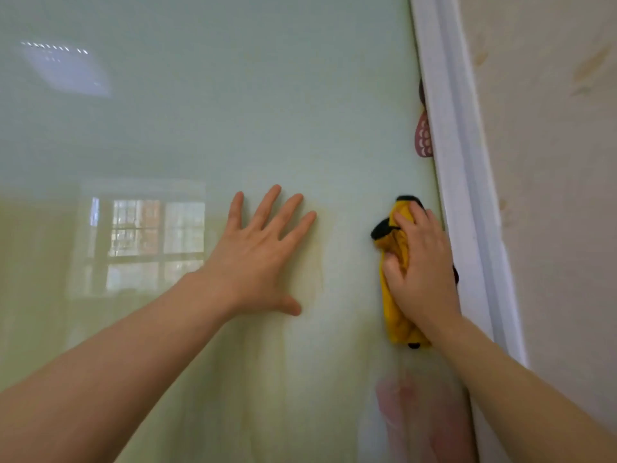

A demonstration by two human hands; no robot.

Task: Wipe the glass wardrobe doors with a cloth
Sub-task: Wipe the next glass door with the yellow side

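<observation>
Both our bare forearms are reaching up from the bottom edge toward a pale green glass door (207,105). We are laying our left hand (258,259) flat on the glass, fingers straight and spread. We are gripping a bunched yellow cloth (395,295) with black trim in our right hand (422,272), fingers curled around it, holding it against the glass just beside the white frame (467,182) at the door's right edge. A window is reflecting in the glass.
</observation>
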